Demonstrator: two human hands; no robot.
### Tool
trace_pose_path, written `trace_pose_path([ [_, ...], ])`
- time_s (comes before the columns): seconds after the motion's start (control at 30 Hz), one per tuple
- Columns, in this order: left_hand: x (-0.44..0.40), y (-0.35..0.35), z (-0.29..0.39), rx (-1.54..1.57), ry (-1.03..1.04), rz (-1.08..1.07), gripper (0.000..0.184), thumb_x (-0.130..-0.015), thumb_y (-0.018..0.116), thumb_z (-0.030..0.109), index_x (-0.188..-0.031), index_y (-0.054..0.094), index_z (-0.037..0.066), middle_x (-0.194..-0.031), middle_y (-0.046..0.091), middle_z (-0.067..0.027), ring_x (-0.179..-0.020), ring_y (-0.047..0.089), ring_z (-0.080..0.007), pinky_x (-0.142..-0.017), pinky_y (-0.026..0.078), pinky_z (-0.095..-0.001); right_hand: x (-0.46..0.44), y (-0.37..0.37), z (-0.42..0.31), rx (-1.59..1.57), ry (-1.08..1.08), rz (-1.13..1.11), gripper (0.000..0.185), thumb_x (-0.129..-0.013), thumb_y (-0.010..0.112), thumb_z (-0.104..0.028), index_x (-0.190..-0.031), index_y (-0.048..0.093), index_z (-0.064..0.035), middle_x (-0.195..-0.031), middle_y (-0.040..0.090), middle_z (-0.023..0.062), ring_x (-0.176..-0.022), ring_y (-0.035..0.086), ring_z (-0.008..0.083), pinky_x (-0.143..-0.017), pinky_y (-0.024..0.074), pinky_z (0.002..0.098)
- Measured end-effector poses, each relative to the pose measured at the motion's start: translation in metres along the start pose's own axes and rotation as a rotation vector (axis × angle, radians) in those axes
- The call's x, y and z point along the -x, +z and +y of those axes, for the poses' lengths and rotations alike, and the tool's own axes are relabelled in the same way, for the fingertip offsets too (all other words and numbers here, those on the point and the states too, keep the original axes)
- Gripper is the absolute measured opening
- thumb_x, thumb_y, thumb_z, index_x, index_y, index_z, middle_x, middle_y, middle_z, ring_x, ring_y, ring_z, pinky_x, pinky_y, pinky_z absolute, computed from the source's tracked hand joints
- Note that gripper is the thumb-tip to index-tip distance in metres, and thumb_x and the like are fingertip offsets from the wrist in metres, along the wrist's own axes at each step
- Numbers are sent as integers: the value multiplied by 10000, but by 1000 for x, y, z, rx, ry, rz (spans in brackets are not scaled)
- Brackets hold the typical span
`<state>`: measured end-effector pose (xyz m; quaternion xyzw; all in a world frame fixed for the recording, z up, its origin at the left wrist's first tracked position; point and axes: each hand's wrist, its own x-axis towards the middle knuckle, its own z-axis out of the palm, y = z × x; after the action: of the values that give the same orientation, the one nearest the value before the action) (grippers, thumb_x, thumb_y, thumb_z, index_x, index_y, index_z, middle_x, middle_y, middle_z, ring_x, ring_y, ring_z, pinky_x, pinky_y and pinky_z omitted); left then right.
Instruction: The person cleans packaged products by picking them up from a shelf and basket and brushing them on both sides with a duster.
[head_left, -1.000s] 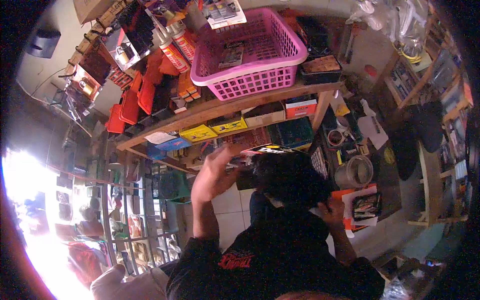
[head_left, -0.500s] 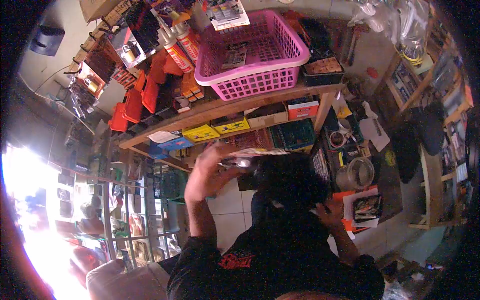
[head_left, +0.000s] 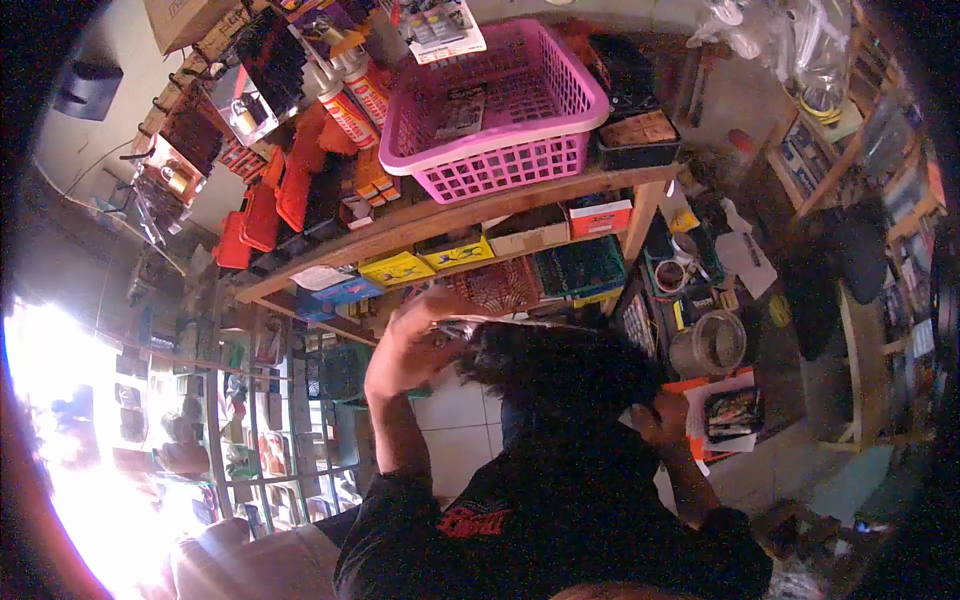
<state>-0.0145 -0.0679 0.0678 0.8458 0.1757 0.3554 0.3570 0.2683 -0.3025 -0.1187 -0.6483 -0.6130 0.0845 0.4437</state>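
Observation:
A black, shaggy-edged item point(head_left: 570, 365), its kind unclear, is held up in front of my dark shirt. A thin pale edge runs along its top, and a shiny metallic part shows near my fingers at the left. My left hand point(head_left: 408, 345) is closed on its upper left corner, fingers curled over the edge. At the lower right, my right hand point(head_left: 662, 415) is closed by its edge, with a small pale piece beside the fingertips. What these right fingers grip is too dark to make out.
Ahead, a wooden shelf point(head_left: 450, 212) bears a pink basket point(head_left: 500, 165), sealant tubes point(head_left: 348, 118) and orange cases point(head_left: 262, 215). Yellow boxes point(head_left: 400, 268) sit below. To the right are a clear tub point(head_left: 710, 345) and orange papers point(head_left: 690, 388). Glass shelving point(head_left: 250, 420) stands left.
The shaggy item has tilted, so its pale top edge looks thinner and lower. My left hand has come slightly down and left with it. The whole view has shifted a little.

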Motion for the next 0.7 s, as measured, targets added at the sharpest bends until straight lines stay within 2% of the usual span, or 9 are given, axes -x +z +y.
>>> trace_pose_path([
  [0.07,4,-2,-1,-28,-63,36,454,-589,673,-132,-1001,564,25,-989,606,-115,-918,581,-284,-796,452,-347,1,3,1,41,-51,85,216,-665,665,-166,-597,483,-72,-533,480,87,-450,471,281,-424,312,372],
  [0.13,5,0,-4,268,-354,65,480,-567,713,-100,-1007,570,27,-973,604,-123,-900,580,-282,-778,455,-346,-3,8,-7,55,-74,181,214,-676,654,-160,-584,482,-73,-525,476,92,-448,477,279,-423,323,366],
  [0.2,-8,-3,5,-105,68,-108,513,-547,747,-72,-1017,571,32,-967,603,-125,-892,580,-278,-765,458,-344,-12,12,-21,44,-63,232,204,-679,652,-161,-581,496,-71,-521,476,95,-448,481,274,-427,336,362],
  [0.33,14,3,-20,104,-281,169,502,-538,612,-104,-1022,553,15,-958,592,-130,-929,570,-299,-827,429,-362,-11,7,-4,-2,0,80,190,-689,664,-188,-607,541,-69,-529,493,95,-458,495,267,-434,356,354],
  [0.4,5,-2,-17,153,-339,47,521,-535,637,-75,-1038,544,23,-973,596,-122,-938,571,-298,-840,428,-363,-14,-2,-7,-40,78,4,169,-694,668,-195,-640,568,-70,-540,504,90,-463,497,266,-435,355,351],
  [0.43,-5,0,-5,7,-180,-44,530,-537,664,-68,-1044,544,28,-979,599,-119,-934,574,-293,-834,432,-359,-10,2,-3,16,69,-11,169,-700,664,-203,-652,578,-66,-552,517,92,-477,511,267,-445,366,349],
  [0.53,-3,8,0,84,-118,-52,560,-525,682,-85,-1057,548,30,-1020,596,-129,-950,571,-293,-837,436,-351,1,10,6,141,64,-54,170,-713,655,-217,-695,608,-55,-595,560,106,-528,557,271,-483,401,345],
  [0.57,8,8,-19,196,-234,-4,560,-525,669,-90,-1058,546,27,-1026,592,-135,-956,568,-298,-845,432,-351,-2,10,4,150,66,-64,167,-715,654,-215,-714,621,-51,-615,576,114,-551,575,273,-501,416,346],
  [0.7,-1,0,-14,-72,-44,-51,537,-543,672,-87,-1055,552,22,-1041,594,-134,-965,571,-294,-848,432,-341,-5,12,12,68,84,-23,174,-721,653,-216,-718,619,-45,-630,589,120,-591,593,281,-535,433,361],
])
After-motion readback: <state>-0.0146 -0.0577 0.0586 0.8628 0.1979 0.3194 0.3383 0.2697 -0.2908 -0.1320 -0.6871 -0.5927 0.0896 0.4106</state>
